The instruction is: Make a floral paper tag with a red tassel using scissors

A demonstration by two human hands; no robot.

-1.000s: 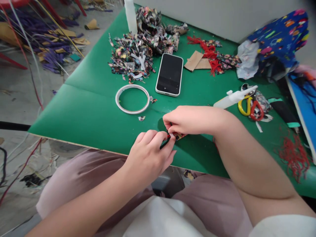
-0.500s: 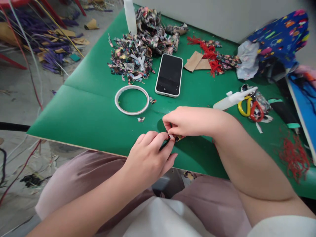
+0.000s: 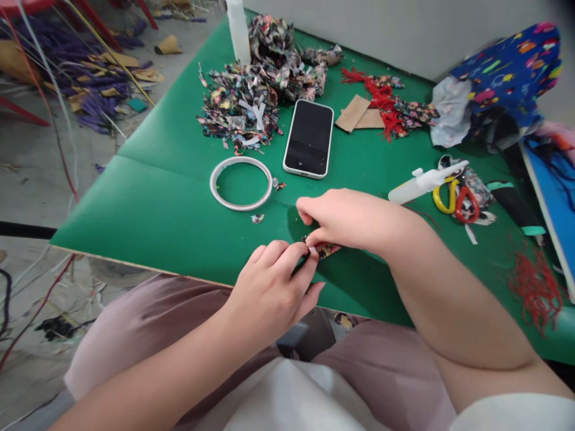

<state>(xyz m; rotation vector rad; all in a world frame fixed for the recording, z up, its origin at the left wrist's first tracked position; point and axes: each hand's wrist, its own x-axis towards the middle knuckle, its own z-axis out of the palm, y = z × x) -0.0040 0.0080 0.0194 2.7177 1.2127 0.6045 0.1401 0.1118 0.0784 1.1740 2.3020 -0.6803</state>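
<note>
Near the front edge of the green table, my left hand pinches the end of a small dark floral fabric piece. A bit of white shows at its fingertips. My right hand is over the same piece, its thumb touching it near the left fingertips and its index finger lifted away from the thumb. My palm partly hides the fabric. A roll of white tape lies beyond my left hand, with a phone to its right.
Floral scraps and a white bottle are at the back. Brown card lies by red-tasselled fabric. On the right are a glue bottle, scissors, a black-and-green tool and red threads.
My right index finger has lifted and opened away from the thumb, and more of the floral piece shows under the hand. My left hand keeps its pinch almost unmoved.
</note>
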